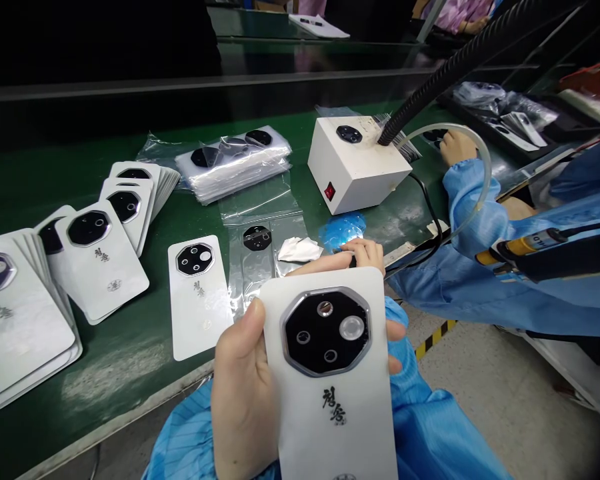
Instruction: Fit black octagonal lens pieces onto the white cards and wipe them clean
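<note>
My left hand (245, 393) grips a white phone back cover (303, 407) close to the camera, thumb at its left edge and fingertips at its right. The cover has a black octagonal camera plate (327, 333) and dark printed characters. Beyond its top edge, my right hand (367, 252) is at the table, fingers bent together beside a blue film pile (344, 230); a small dark bit shows at the fingertips, too hidden to name. A crumpled white cloth (300, 249) lies to its left. Another white cover (200, 303) lies flat on the green table (115, 373).
Stacked white covers (20, 333) and fanned covers (103, 260) are at left. Clear plastic sleeves (235, 163) lie behind. A white box (360, 167) with a red switch stands below a black corrugated hose (445, 73). At right, a co-worker's hand (459, 148) reaches over the table.
</note>
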Available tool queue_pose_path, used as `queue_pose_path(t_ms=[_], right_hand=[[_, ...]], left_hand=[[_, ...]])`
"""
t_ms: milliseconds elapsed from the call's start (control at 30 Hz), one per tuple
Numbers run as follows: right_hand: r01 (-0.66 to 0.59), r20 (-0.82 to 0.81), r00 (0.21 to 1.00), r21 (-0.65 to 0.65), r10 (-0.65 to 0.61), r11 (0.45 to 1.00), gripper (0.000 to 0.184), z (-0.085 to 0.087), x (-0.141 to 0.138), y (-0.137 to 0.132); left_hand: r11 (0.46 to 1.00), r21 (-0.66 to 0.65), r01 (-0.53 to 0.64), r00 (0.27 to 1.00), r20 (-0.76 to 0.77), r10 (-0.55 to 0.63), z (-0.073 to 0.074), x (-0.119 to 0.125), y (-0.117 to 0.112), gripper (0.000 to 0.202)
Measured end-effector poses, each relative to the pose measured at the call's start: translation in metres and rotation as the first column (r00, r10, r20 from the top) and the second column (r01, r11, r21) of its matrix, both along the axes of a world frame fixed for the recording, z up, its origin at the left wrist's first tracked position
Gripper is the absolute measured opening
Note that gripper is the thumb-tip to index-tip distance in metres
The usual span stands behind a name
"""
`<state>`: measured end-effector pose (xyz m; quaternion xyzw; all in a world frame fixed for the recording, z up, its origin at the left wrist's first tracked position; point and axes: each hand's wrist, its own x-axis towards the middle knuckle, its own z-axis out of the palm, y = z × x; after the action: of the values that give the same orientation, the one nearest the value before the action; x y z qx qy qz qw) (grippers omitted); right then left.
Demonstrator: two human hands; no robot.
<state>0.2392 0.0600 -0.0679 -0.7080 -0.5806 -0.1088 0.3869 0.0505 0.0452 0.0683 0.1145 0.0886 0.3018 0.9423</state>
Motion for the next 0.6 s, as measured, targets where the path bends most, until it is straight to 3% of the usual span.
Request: queue_pose_path(t_ms=[233, 600], right_hand=[[-0.012, -0.021, 1.000, -0.023, 0.011, 1.000, 0.019, 0.0025, -0.0006, -0.0015], [-0.002, -0.026, 1.000, -0.021, 0.001, 1.000, 0.017, 0.0045, -0.0018, -0.0011]], left_hand=[[1.000, 0.011, 0.024, 1.000, 0.000, -0.024, -0.0037, -0.0055, -0.0008, 0.052], [0.998, -0.020, 0.057, 0.980, -0.189, -0.059, -0.0011, -0.0048, -0.0010, 0.049]])
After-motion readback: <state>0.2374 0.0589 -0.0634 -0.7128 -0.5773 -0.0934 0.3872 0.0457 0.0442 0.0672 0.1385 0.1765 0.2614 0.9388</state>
